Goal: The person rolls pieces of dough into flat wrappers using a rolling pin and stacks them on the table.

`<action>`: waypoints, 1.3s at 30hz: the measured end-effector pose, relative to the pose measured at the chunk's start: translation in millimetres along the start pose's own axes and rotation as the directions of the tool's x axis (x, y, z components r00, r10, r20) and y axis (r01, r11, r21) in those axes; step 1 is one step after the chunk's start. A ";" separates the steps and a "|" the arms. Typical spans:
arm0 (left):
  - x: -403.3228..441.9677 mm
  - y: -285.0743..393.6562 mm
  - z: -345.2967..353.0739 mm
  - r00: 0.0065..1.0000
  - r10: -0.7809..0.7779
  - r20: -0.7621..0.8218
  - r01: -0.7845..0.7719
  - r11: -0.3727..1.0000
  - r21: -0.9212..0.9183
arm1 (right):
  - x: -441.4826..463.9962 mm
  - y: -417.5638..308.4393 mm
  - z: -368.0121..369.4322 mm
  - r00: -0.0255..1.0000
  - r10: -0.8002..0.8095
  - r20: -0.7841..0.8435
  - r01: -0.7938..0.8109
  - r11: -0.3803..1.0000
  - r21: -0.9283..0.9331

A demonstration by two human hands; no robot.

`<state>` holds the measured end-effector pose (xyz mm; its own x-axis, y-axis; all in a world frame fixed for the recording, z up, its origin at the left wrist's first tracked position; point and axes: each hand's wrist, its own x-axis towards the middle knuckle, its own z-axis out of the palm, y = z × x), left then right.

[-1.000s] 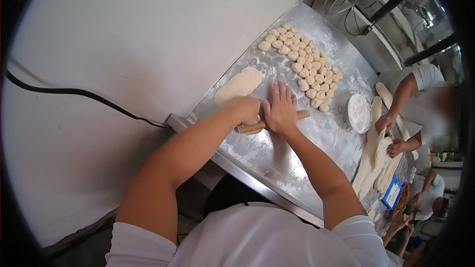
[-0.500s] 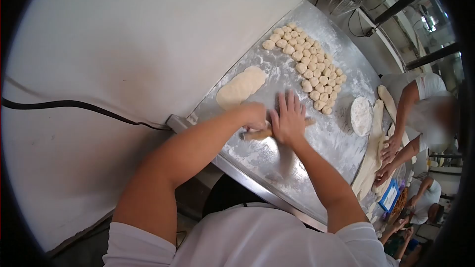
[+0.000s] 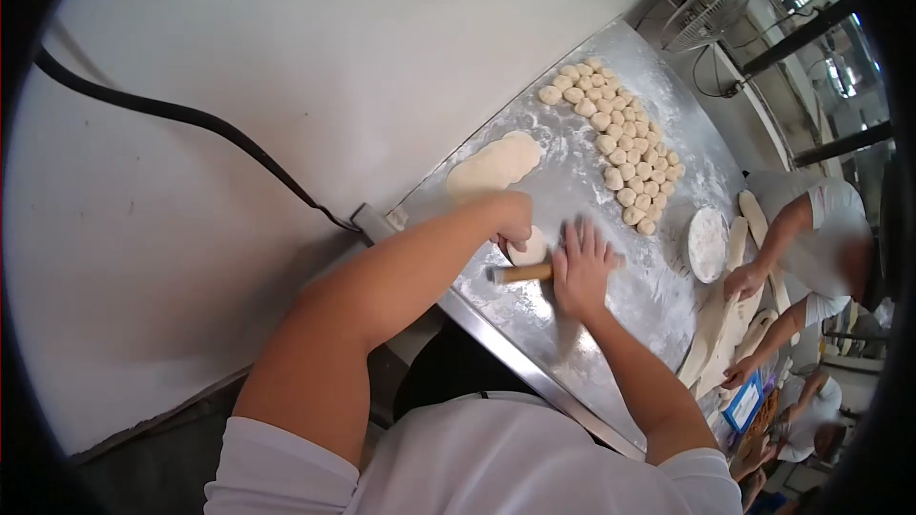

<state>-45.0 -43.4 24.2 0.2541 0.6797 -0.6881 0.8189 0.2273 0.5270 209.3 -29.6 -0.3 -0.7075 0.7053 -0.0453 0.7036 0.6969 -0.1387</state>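
A round, flat dough wrapper [image 3: 528,246] lies on the floured metal table, and my left hand [image 3: 513,217] is closed on its near left edge. My right hand [image 3: 583,272] lies palm down on a wooden rolling pin [image 3: 523,274], its fingers stretched out and slightly spread. The pin's left end sticks out below the wrapper; its right tip is blurred beyond my hand. Toward the wall, rolled-out dough sheets [image 3: 487,170] lie overlapping. Farther back is a large group of small dough balls [image 3: 628,148].
The metal table [image 3: 630,319] runs along a white wall [image 3: 286,57]. A bowl of flour [image 3: 707,245] stands at the right. Behind it a co-worker's hands [image 3: 745,280] handle long dough strips [image 3: 711,324]. A blue-framed item [image 3: 742,404] and a fan [image 3: 708,8] are also there.
My view has shifted, so the table appears farther right and lower. The wrapper now shows more clearly between my left hand and the pin. The co-worker's hands have moved apart.
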 end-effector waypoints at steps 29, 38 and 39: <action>22.5 -21.3 9.1 0.937 -0.021 -0.348 0.050 0.996 0.074 | -13.7 -9.8 3.8 0.999 -0.051 -0.003 0.051 0.998 0.048; -11.5 6.7 -14.3 0.953 -0.152 -0.262 0.147 0.988 -0.041 | 120.1 -30.0 -1.5 0.986 0.071 -0.152 -0.064 0.997 0.047; -17.8 11.9 -12.3 0.950 -0.170 -0.262 0.156 0.985 -0.074 | 140.2 -32.1 7.9 0.960 0.118 -0.253 -0.100 0.992 0.082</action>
<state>-46.1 -44.1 48.9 -0.0324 0.7898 -0.6125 0.8083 0.3811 0.4488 86.9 45.9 -10.0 -0.5799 0.7921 0.1907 0.7629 0.6101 -0.2139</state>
